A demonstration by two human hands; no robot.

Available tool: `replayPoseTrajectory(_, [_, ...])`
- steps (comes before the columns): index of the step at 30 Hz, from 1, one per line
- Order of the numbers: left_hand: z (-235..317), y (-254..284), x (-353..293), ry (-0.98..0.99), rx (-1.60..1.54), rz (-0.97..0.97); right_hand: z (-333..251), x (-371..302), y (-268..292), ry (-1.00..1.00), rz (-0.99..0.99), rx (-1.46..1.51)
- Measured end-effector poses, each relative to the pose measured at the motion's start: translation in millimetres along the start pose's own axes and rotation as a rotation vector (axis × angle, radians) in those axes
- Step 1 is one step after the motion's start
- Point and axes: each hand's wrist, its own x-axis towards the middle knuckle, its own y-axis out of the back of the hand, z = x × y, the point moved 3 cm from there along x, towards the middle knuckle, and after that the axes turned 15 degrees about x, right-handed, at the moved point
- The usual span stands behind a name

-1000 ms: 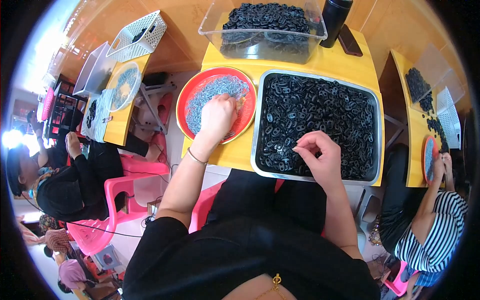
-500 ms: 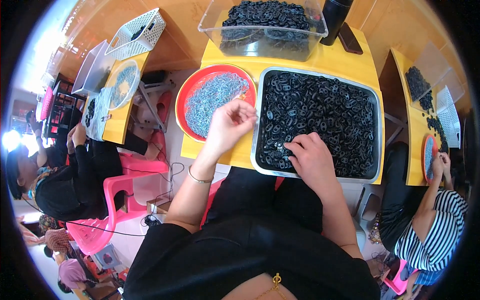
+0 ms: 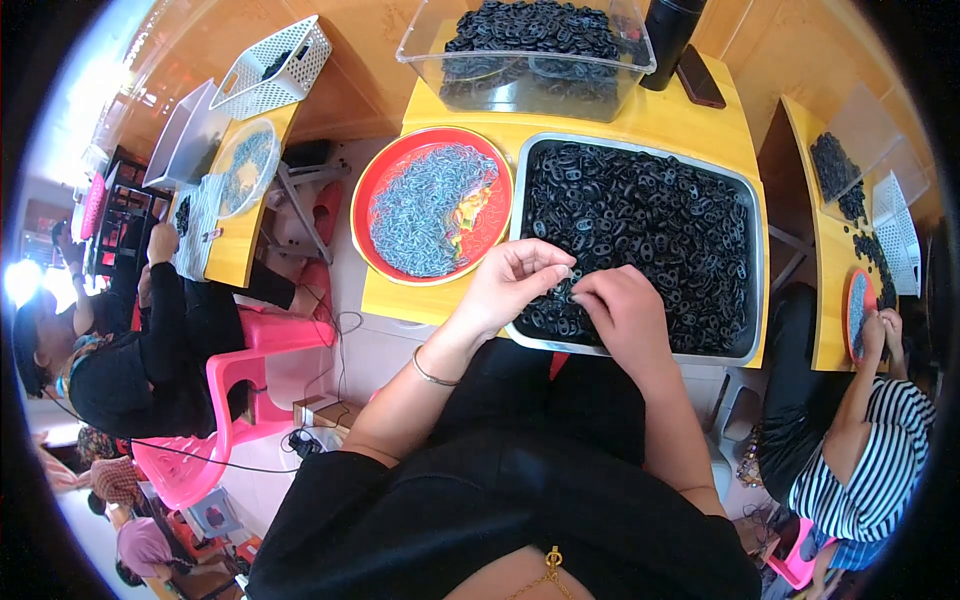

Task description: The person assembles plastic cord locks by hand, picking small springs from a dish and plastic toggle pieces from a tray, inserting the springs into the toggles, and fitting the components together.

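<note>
A metal tray [image 3: 757,250] full of small black oval pieces with holes [image 3: 650,210] sits in front of me on the yellow table. Over its near left corner, my left hand [image 3: 520,280] is closed, thumb and forefinger pinched together; whatever they hold is too small to name. My right hand [image 3: 625,310] faces it a short way off, above the black pieces, its fingertips also drawn together in a pinch. What it grips cannot be made out. Left of the tray lies a round red plate [image 3: 373,175] heaped with small silvery metal pieces [image 3: 425,215].
A clear plastic bin [image 3: 520,100] of black pieces stands at the back, beside a dark cylinder [image 3: 668,40] and a phone-like dark slab [image 3: 700,78]. Co-workers sit at tables on both sides. A pink chair [image 3: 225,390] and cables are at the left.
My left hand has moved right and nearer, from beside the red plate to the tray's near left corner, close to my right hand. The right hand's fingers have drawn together.
</note>
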Motion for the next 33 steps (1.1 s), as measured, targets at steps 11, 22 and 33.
replayPoseTrajectory(11, [-3.9,-9.8,-2.0,-0.054,-0.138,0.023,3.1,-0.2,6.0,-0.249,0.295,0.693])
replayPoseTrajectory(22, [-3.3,-9.3,-1.4,-0.094,-0.179,0.009,3.6,-1.1,8.3,-0.296,0.284,0.665])
replayPoseTrajectory(33, [7.0,-11.3,-4.3,-0.234,-0.004,-0.008,-4.7,-1.0,12.6,-0.170,0.281,0.502])
